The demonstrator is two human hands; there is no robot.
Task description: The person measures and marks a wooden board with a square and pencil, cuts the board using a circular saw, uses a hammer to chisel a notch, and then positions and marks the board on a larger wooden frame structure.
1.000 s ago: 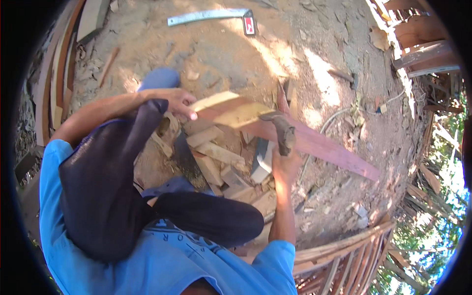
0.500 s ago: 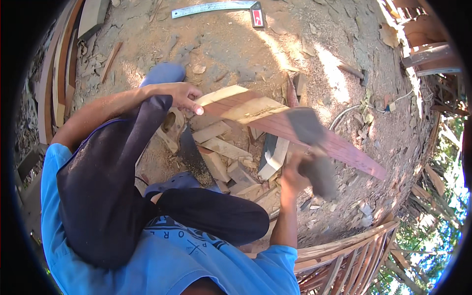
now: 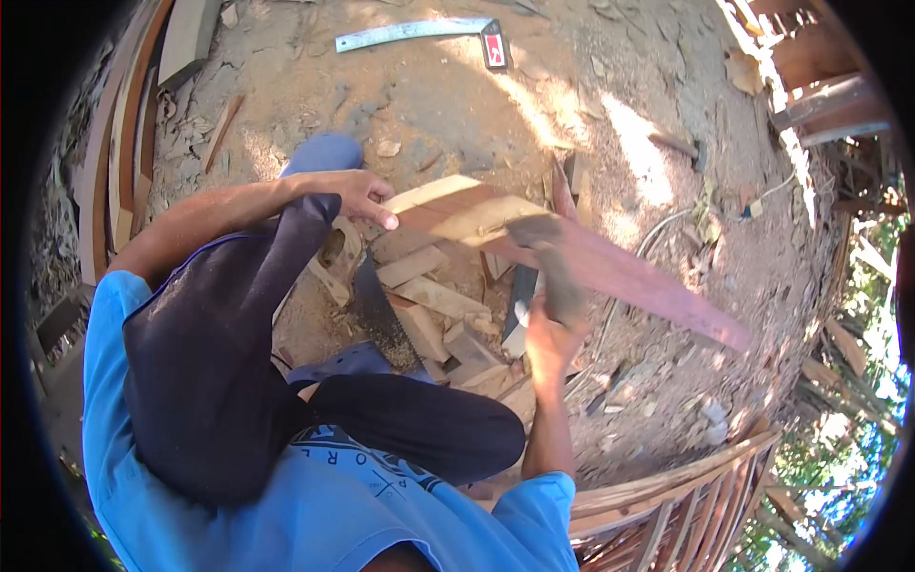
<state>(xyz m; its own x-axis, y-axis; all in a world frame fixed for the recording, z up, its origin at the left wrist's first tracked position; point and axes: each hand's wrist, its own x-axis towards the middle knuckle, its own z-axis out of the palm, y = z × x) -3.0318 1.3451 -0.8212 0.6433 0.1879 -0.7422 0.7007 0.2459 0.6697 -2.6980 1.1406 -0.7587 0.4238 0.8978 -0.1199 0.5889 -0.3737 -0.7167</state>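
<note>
My left hand closes on the near-left end of a long reddish board, which has pale yellow patches toward that end and narrows to the right. The board slants down to the right above the ground. In my right hand is a dark, broad-headed hand tool, smeared by motion; its exact kind is unclear. Its head overlaps the pale part of the board, and I cannot tell whether they touch. Beneath the board lie several wood offcuts and a handsaw dusted with sawdust.
A metal try square lies on the dirt at the far side. Long planks line the left edge. A slatted wooden piece stands at lower right. A cable runs along the ground at right. My blue shoe is beside my left hand.
My right hand has moved left and slightly up, bringing the dark tool's head leftward along the board to its pale part. My left hand keeps hold of the board.
</note>
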